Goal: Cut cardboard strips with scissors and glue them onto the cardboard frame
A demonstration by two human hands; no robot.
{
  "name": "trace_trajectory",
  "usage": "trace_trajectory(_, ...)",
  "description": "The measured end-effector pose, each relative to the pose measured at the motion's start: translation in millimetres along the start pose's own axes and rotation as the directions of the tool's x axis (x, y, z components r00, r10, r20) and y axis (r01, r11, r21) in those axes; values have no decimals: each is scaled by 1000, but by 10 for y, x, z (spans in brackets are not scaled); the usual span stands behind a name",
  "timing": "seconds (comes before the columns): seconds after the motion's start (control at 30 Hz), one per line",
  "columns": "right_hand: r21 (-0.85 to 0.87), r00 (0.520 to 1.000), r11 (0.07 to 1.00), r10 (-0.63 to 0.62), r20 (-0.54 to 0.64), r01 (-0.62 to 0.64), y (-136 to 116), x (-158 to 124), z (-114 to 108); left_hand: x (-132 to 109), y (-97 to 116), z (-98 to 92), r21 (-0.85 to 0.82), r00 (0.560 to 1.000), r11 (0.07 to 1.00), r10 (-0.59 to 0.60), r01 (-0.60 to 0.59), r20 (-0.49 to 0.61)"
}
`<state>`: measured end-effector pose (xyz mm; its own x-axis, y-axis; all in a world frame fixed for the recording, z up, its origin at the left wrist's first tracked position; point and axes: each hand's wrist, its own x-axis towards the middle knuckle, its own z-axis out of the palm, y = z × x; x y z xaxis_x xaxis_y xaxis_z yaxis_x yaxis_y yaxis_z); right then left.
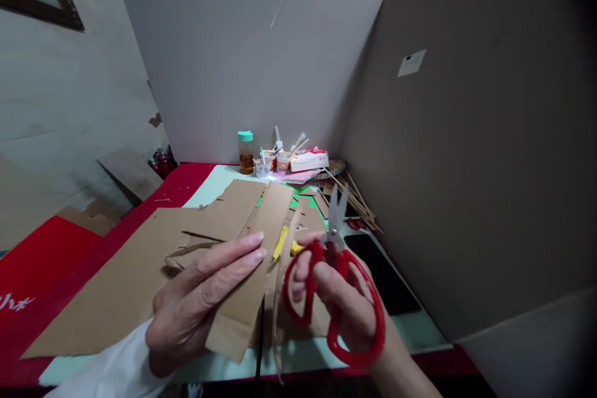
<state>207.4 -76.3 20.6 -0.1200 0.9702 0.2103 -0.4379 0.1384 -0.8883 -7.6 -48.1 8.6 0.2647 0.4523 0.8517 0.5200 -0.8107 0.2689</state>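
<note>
A long cardboard strip slants up and away from me, its near end folded. My left hand holds it, with the fingers together across its top face; the thumb is hidden. Red-handled scissors are in my right hand, fingers through the handle loops. Their blades point up and stand slightly apart, with nothing between them. Just right of the strip, a thin curled cardboard offcut hangs down. Beneath both hands lies a large cardboard sheet. A yellow cutter shows beyond the strip.
At the back stand a teal-lidded jar, cups of tools and a white-and-red box. A black flat panel and thin wooden sticks lie on the right. Grey boards wall the back and right; a red box sits left.
</note>
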Motion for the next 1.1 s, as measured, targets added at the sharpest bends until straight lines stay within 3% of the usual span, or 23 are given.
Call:
trace_trajectory(0.07, 61, 998, 998, -27, 61, 23, -31, 82, 167, -35, 5, 11, -19, 999, 999, 48, -48, 12)
trace_trajectory(0.17, -100, 978, 975, -192, 78, 199, -126, 164, 333, 12, -3, 38, -140, 998, 988, 64, -61, 12)
trace_trajectory(0.27, -184, 964, 950, -235, 122, 254, -168, 229, 348, 152, 24, 43, -357, 983, 922, -178, 150, -48)
trace_trajectory(0.33, -237, 969, 944, -203, 139, 231, -153, 281, 298, 251, 58, 33, -489, 908, 800, -418, 348, -39)
trace_trajectory(0.4, -283, 974, 936, -175, 144, 209, -126, 332, 232, 323, 75, 24, -536, 852, 706, -521, 463, 50)
trace_trajectory(0.47, -305, 979, 935, -142, 149, 182, -106, 369, 174, 361, 62, 35, -606, 790, 564, -583, 561, 189)
trace_trajectory(0.53, -314, 979, 935, -115, 169, 164, -101, 384, 139, 369, 27, 75, -679, 695, 341, -628, 650, 350)
trace_trajectory(0.6, -317, 976, 936, -94, 195, 154, -104, 380, 131, 358, -9, 137, -697, 610, 134, -616, 704, 498)
trace_trajectory(0.63, -318, 976, 937, -83, 202, 146, -104, 375, 136, 348, -20, 172, -690, 590, 73, -587, 720, 554)
trace_trajectory(0.8, -380, 987, 915, -90, 135, 135, -61, 344, 204, 304, 23, 274, -658, 590, 32, -477, 753, 652)
trace_trajectory(0.93, -450, 991, 883, -112, 71, 132, -15, 202, 220, 315, 92, 235, -711, 519, -91, -620, 698, 589)
trace_trajectory(1.0, -510, 991, 852, -131, 13, 119, -29, 19, 151, 315, 102, 188, -762, 500, -96, -701, 640, 509)
trace_trajectory(1.07, -643, 978, 758, -196, -66, 108, -78, -249, 10, 298, 101, 138, -777, 477, -80, -749, 624, 460)
trace_trajectory(1.1, -730, 987, 683, -135, -83, 32, -113, -410, -83, 284, 102, 116, -772, 460, -71, -767, 632, 447)
